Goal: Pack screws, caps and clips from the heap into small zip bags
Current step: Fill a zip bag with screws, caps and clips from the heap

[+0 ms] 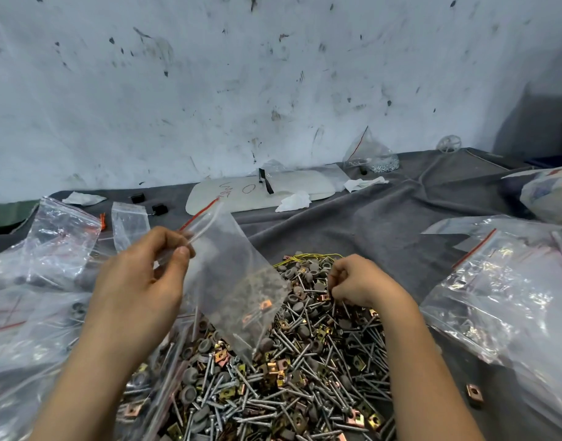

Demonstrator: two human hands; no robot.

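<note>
Centre frame: I see my left hand (139,281) pinching one small zip bag (228,281) by its mouth over one heap (305,361), my right hand (359,281) curled into it, grasp unclear; one stray clip (474,393) lower right.

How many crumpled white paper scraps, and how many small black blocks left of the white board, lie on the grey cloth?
Crumpled white paper scraps: 3
Small black blocks: 2
Total: 5
</note>
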